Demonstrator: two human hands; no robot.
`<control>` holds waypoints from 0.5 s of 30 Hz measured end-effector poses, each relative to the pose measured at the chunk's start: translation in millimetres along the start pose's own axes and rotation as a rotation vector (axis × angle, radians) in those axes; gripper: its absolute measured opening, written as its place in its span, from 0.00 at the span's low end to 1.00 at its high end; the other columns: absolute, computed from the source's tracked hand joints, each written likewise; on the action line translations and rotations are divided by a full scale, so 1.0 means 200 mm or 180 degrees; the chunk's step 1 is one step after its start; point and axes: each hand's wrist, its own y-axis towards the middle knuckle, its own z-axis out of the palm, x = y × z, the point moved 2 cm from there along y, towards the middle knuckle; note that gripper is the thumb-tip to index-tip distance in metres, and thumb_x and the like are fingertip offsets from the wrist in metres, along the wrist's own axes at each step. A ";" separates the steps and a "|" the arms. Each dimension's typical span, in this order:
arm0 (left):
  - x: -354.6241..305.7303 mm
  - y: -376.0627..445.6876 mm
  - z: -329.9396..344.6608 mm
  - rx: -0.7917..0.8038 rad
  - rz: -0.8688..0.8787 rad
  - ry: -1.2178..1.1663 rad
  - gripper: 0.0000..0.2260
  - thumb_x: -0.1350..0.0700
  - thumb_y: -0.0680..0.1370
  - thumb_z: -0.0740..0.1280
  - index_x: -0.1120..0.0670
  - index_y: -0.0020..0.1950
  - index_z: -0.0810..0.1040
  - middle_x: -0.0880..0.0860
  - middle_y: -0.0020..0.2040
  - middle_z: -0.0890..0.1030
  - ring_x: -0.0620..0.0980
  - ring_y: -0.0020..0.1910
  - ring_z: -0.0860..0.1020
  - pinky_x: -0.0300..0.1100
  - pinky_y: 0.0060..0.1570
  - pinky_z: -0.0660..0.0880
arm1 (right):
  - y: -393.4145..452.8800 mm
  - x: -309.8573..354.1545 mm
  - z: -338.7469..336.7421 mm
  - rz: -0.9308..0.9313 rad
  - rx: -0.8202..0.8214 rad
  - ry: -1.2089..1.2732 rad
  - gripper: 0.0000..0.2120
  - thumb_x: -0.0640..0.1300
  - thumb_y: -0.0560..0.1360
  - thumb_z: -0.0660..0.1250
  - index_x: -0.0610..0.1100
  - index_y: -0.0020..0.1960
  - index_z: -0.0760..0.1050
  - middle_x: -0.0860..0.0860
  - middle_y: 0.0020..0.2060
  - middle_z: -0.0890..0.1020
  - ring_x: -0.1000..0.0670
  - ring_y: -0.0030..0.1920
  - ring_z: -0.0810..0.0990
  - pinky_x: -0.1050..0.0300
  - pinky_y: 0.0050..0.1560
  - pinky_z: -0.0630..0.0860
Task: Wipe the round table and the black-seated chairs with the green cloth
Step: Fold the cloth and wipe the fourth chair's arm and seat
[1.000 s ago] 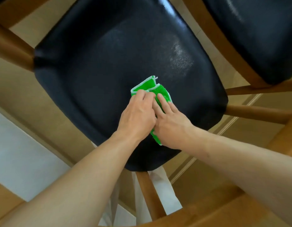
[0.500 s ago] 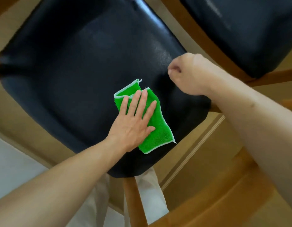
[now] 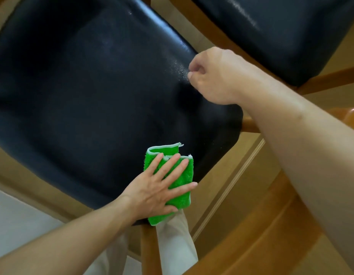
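nearest the camera, the curved rim of the round wooden table (image 3: 271,235) crosses the lower right corner, and pale trouser legs (image 3: 176,243) show below the seat edge beside a wooden chair leg (image 3: 150,249). just beyond, the left hand (image 3: 154,189) lies flat with fingers straight and spread, pressing the green cloth (image 3: 182,173) onto the near corner of the black chair seat (image 3: 88,92). the cloth is folded, white-edged, and its near end hangs a little over the seat's front edge. the thumb reaches out past the cloth's right side.

further out, the right hand (image 3: 216,76) hovers over the right side of the same seat, well apart from the cloth, its fingers curled into a loose fist; whether anything sits inside the fist cannot be told. a faint scatter of fine white specks (image 3: 178,68) shows on the black surface just left of its knuckles.

the seat fills most of the view, glossy and dark. beyond it, at the upper right, a second black-seated chair (image 3: 281,32) stands on its wooden frame, with tan floor (image 3: 170,18) between the two.
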 end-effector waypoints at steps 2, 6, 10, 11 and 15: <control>0.00 0.01 0.00 -0.0027 0.0045 -0.0001 0.36 0.31 0.75 0.56 0.43 0.78 0.48 0.62 0.77 0.47 0.65 0.75 0.46 0.65 0.70 0.44 | -0.05 -0.03 -0.04 0.0117 -0.0128 -0.0270 0.16 0.51 0.82 0.58 0.46 0.66 0.74 0.48 0.52 0.79 0.47 0.46 0.76 0.57 0.38 0.69; 0.02 0.10 -0.05 -0.0123 0.0057 -0.0122 0.35 0.32 0.76 0.55 0.44 0.78 0.49 0.62 0.77 0.48 0.63 0.76 0.46 0.63 0.71 0.42 | -0.27 -0.10 -0.07 0.0186 -0.0560 -0.0342 0.16 0.54 0.82 0.57 0.48 0.64 0.75 0.50 0.44 0.76 0.53 0.36 0.73 0.60 0.32 0.69; 0.02 0.36 -0.15 -0.0249 -0.0166 -0.0041 0.34 0.34 0.79 0.47 0.46 0.73 0.29 0.59 0.74 0.34 0.62 0.70 0.26 0.62 0.68 0.31 | -0.48 -0.13 0.04 0.0114 -0.0357 -0.0436 0.12 0.54 0.80 0.57 0.48 0.53 0.75 0.49 0.43 0.79 0.46 0.42 0.78 0.52 0.42 0.77; 0.02 0.41 -0.16 -0.0222 -0.0252 -0.0014 0.35 0.35 0.79 0.46 0.49 0.70 0.25 0.58 0.74 0.33 0.61 0.66 0.21 0.62 0.68 0.29 | -0.51 -0.14 0.08 0.0115 -0.0245 -0.0513 0.10 0.53 0.80 0.58 0.48 0.52 0.74 0.50 0.43 0.78 0.47 0.42 0.78 0.54 0.41 0.74; 0.00 0.50 -0.18 -0.0079 -0.0385 -0.0065 0.30 0.40 0.78 0.42 0.50 0.75 0.33 0.58 0.78 0.43 0.61 0.67 0.22 0.61 0.66 0.26 | -0.57 -0.13 0.14 -0.0050 -0.0774 -0.0367 0.02 0.44 0.78 0.63 0.46 0.47 0.74 0.50 0.38 0.76 0.47 0.38 0.76 0.53 0.35 0.68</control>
